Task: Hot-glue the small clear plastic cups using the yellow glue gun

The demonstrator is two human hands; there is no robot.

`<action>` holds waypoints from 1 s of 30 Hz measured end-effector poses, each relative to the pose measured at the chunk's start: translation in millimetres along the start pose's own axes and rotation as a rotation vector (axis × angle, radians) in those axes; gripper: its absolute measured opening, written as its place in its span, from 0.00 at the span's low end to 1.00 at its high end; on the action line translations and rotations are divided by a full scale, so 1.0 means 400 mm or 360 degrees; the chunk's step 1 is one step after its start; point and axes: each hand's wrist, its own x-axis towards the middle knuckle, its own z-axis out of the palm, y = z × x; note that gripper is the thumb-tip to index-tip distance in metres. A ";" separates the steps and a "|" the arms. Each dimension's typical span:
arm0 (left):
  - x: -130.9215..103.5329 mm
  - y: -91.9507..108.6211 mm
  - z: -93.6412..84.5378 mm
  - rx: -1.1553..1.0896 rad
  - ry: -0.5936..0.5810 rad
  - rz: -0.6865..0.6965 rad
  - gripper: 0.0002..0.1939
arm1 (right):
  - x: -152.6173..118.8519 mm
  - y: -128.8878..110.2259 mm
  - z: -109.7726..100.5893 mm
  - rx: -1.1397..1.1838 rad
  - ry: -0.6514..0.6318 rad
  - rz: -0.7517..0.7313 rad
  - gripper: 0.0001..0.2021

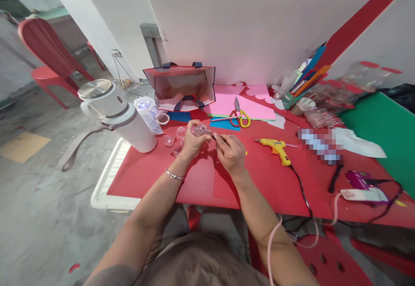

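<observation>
My left hand (pixel 195 141) is closed around a small clear plastic cup (pixel 199 130) above the red table covering. Close beside it, my right hand (pixel 231 151) pinches a thin dark stick-like tool (pixel 212 135), its tip pointing at the cup. What kind of tool it is, I cannot make out. Several more clear plastic cups (pixel 169 141) lie just left of my left hand. To the right of my right hand rests a yellow hot glue gun (pixel 275 148) with a glue stick in its back. Scissors (pixel 239 115) with red and yellow handles lie beyond both hands.
A tall white tumbler (pixel 138 128) with a mug on top stands at the left. Behind are a paper bag (pixel 184 89) and pink paper sheets (pixel 256 104). A pen holder (pixel 290 99) and clear jars (pixel 355 78) stand back right. Cords (pixel 300 186) hang over the front edge.
</observation>
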 end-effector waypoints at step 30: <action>-0.008 -0.002 0.014 0.0008 0.0093 -0.0003 0.39 | -0.007 0.006 0.009 -0.0004 0.0023 0.0004 0.18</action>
